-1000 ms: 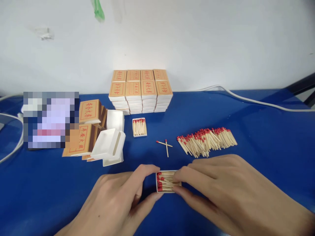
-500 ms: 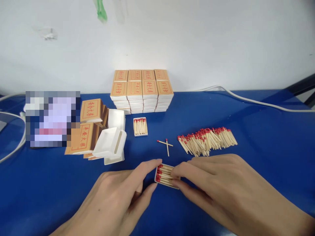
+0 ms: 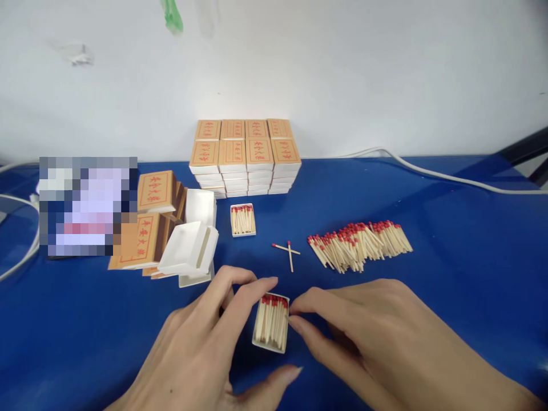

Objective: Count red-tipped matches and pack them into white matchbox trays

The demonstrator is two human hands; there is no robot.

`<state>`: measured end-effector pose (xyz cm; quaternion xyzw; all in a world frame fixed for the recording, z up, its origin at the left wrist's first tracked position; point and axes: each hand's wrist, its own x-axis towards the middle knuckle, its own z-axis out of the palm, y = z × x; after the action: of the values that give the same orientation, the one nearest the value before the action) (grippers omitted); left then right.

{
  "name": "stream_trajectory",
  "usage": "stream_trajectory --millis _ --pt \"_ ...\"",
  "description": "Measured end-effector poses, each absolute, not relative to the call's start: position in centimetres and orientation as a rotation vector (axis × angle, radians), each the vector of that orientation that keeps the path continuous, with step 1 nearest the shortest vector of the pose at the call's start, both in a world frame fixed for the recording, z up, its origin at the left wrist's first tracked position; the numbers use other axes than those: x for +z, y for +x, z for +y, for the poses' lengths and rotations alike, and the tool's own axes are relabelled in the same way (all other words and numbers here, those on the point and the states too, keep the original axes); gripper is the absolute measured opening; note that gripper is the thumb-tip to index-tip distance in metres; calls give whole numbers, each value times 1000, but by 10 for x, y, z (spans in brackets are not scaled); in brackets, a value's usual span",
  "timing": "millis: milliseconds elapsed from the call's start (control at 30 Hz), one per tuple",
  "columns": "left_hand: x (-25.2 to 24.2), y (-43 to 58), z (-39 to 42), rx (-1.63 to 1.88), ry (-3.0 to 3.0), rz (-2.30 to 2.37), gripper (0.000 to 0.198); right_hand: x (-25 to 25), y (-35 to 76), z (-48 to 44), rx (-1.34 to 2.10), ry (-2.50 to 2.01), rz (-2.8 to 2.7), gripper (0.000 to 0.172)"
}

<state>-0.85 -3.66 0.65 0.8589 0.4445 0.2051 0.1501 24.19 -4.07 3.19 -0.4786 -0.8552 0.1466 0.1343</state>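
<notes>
Head view. Two filled white card trays of red-headed wooden matches: one [image 3: 272, 322] lower centre between the hands, another [image 3: 243, 220] mid-frame. Left hand [image 3: 197, 337]: thumb and forefinger wide, forefinger by the tray's upper edge. Right hand [image 3: 368, 331]: fingertips close together at its right edge; grip cannot be told. Two loose crossed matches [image 3: 290, 249], centre; one uncounted match heap [image 3: 359, 245], right. Eight orange boxes [image 3: 233, 153] top the stack, upper centre. Blue tabletop [image 3: 483, 274], white wall [image 3: 363, 74].
</notes>
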Motion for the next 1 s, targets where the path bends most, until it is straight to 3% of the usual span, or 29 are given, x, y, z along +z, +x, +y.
stream_trajectory --millis 133,233,467,600,667,767,833,1000 --pt "5 -13 -34 580 2439 1240 62 28 240 -37 107 -1493 -2279 26" --pt "5 -12 -33 592 2432 1238 67 20 236 -32 -124 -1595 -2148 31" --pt "5 -13 -34 595 2453 1205 106 10 226 -29 -174 -1654 -2199 26" --pt "11 -15 -33 544 2489 1098 116 13 232 -29 -173 -1637 -2225 27" --pt "13 -14 -31 510 2451 1109 98 13 235 -29 -182 -1628 -2251 26" --pt "14 -11 -27 507 2324 1055 49 14 238 -29 -190 -1628 -2267 26" --pt "13 -10 -26 502 2281 1025 29 14 237 -30 -175 -1632 -2246 25" --pt "13 -9 -26 538 2297 1037 26 15 234 -25 -95 -1684 -2120 20"
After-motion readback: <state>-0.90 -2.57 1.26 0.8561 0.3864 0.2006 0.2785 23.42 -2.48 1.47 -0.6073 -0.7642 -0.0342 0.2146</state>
